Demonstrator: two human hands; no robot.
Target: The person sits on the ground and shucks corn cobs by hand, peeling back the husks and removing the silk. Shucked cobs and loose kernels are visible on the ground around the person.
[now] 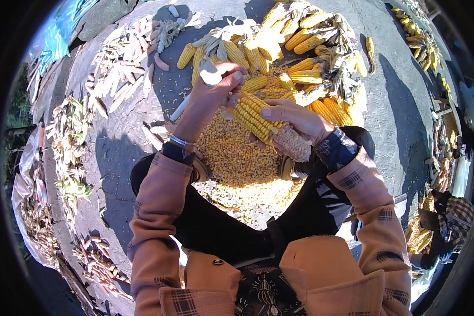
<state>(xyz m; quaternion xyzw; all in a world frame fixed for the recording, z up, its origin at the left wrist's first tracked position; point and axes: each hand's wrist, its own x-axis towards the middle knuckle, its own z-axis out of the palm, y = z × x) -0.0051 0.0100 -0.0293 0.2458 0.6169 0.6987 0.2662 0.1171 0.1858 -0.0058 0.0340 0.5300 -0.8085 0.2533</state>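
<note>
My right hand (296,118) grips a yellow corn cob (254,116); its lower end is bare of kernels, the rest still bears them. At the cob's upper end is my left hand (221,85), fingers curled, with a whitish object (209,72) held in it, perhaps a bare cob or a tool; its kind is unclear. Below both hands a heap of loose yellow kernels (237,154) spreads between my shoes. Just beyond them lie unshelled corn cobs (237,55) with dry husks pulled back.
Bare cobs (122,77) and dry husks (69,146) lie at the left, with more bare cobs (98,264) at the lower left. Further husked corn (416,35) lies at the upper right. Blue plastic sheeting (57,35) is at the upper left. A person in checked clothing (458,217) is at the right edge.
</note>
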